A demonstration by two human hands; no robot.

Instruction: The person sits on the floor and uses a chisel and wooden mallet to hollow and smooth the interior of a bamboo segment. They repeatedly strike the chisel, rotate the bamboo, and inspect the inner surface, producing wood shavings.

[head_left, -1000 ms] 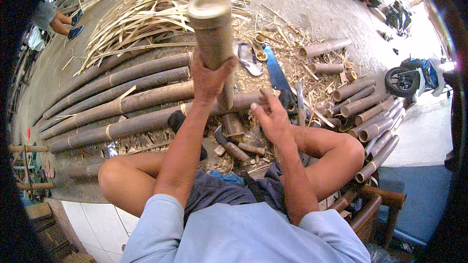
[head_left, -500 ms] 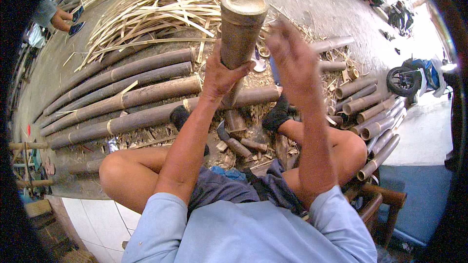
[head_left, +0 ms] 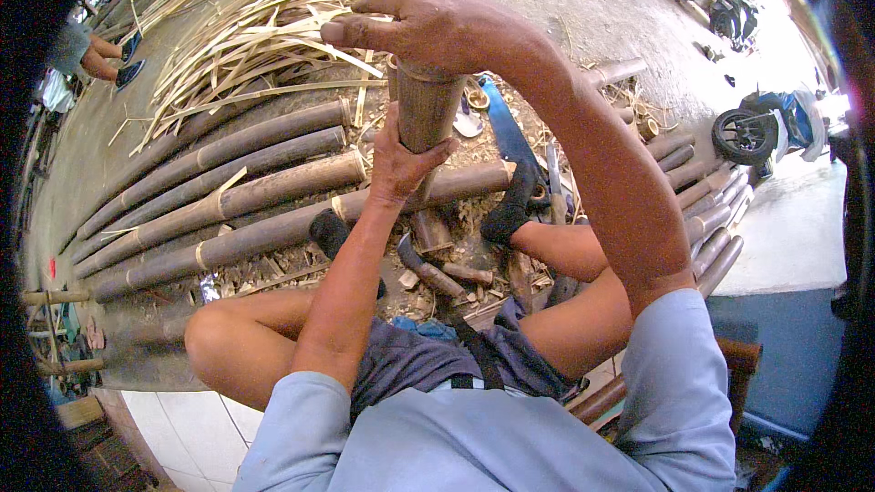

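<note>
My left hand (head_left: 406, 164) is wrapped round a thick brown bamboo section (head_left: 430, 114), held raised and nearly upright in front of me. Across the top end of it lies my right hand (head_left: 437, 27), palm down, its visible fingers stretched out to the left; it covers the cut rim. Below the section, a long bamboo pole (head_left: 465, 180) lies crosswise near my feet. A curved blade with a wooden handle (head_left: 433, 275) rests among the chips between my legs. A long blue flat piece (head_left: 506, 128) lies beyond my right foot.
Several long bamboo poles (head_left: 210, 159) lie on the left. Behind them spreads a heap of split bamboo strips (head_left: 246, 50). Shorter bamboo pieces (head_left: 706, 187) are stacked at the right, near a black wheel (head_left: 743, 135). Another person's legs (head_left: 98, 56) show at the far left.
My right hand has come from beside the bamboo section onto its top end. The section has shifted slightly down and left in the view, still in my left hand.
</note>
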